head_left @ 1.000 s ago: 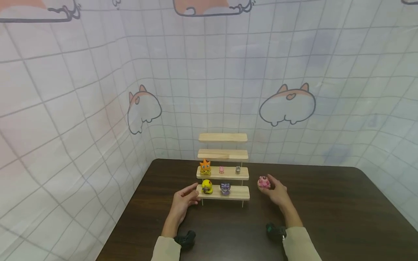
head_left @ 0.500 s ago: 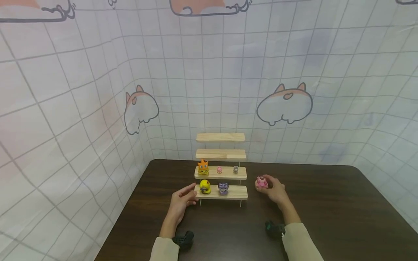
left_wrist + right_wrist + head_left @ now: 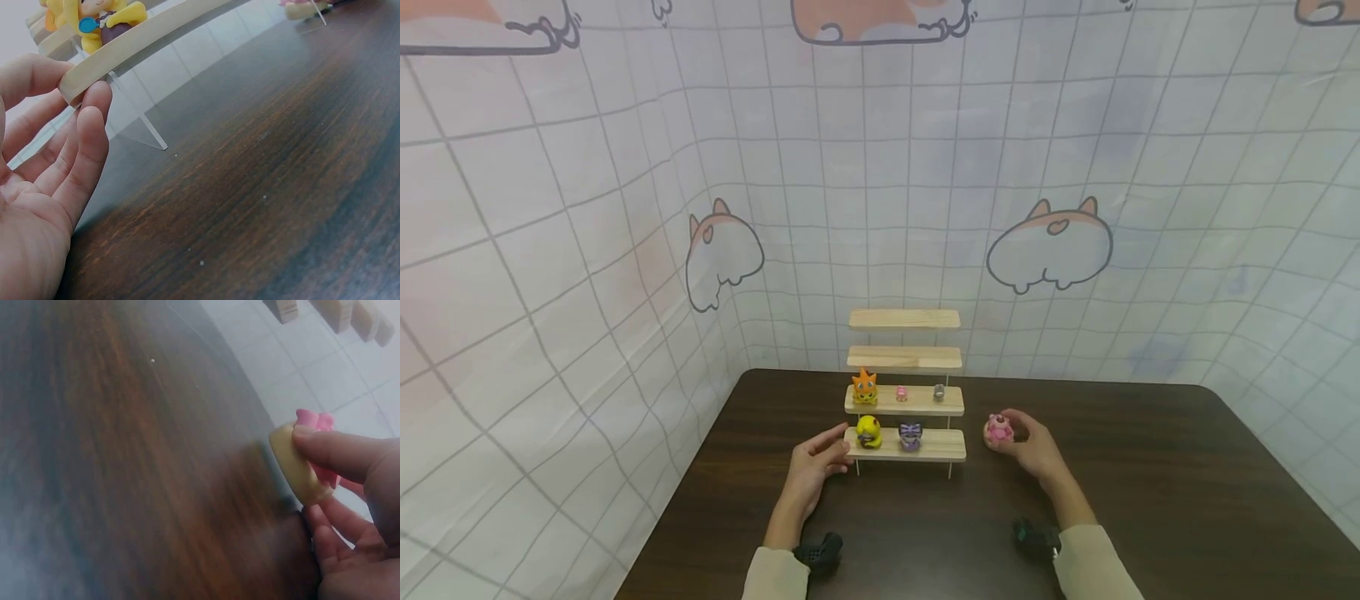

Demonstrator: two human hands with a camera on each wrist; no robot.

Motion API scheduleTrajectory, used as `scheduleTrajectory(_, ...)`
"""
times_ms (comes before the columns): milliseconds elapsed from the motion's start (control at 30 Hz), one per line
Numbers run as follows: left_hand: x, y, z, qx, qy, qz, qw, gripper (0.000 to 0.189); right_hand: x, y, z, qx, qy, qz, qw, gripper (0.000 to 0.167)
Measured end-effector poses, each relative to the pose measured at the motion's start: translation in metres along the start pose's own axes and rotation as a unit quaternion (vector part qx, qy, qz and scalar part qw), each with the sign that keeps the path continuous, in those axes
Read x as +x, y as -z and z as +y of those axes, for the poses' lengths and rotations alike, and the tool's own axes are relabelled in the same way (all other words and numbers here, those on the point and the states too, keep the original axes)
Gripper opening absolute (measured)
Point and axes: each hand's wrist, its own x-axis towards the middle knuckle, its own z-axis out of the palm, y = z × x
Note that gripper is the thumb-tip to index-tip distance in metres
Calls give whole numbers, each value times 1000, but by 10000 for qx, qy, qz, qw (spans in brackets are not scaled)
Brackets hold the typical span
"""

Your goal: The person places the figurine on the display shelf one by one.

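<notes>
A wooden tiered display shelf [image 3: 943, 447] stands on the dark table. My left hand [image 3: 811, 471] pinches the left end of its lowest board [image 3: 150, 31], fingers above and below the wood. On that board sit a yellow-haired figurine [image 3: 868, 432] holding a blue spoon-like piece, and a purple figurine [image 3: 910, 437]. To the right of the shelf, my right hand [image 3: 1036, 450] holds a pink figurine [image 3: 999, 428] upright between thumb and fingers. The right wrist view shows its rounded, pale yellow base [image 3: 290, 465] low over the table; part of the pink body is behind the thumb.
The second board bears an orange figurine [image 3: 865, 388], a tiny pink figure [image 3: 902, 393] and a tiny grey figure [image 3: 938, 392]. Two bare boards rise behind, the top one [image 3: 905, 319] highest. A white grid-patterned curtain [image 3: 880, 167] hangs behind the dark wooden table [image 3: 1150, 483].
The view has shifted slightly. My right hand keeps the pink figurine beside the shelf, turning it a little and lowering it slightly. My left hand stays on the lowest board.
</notes>
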Motion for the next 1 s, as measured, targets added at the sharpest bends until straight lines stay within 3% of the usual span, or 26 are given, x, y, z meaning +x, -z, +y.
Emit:
scheduleTrajectory(233,-1,-1,1,-10,-20,-17,10000,45,-5,7,7,452,75,-24,9989,64)
scheduleTrajectory(667,0,-1,-1,-8,-6,13,10000,47,-25,17,1,786,-187,-248,9964,68)
scheduleTrajectory(1000,2,-1,0,8,37,-3,10000,45,-23,20,6,975,-131,-272,9948,69)
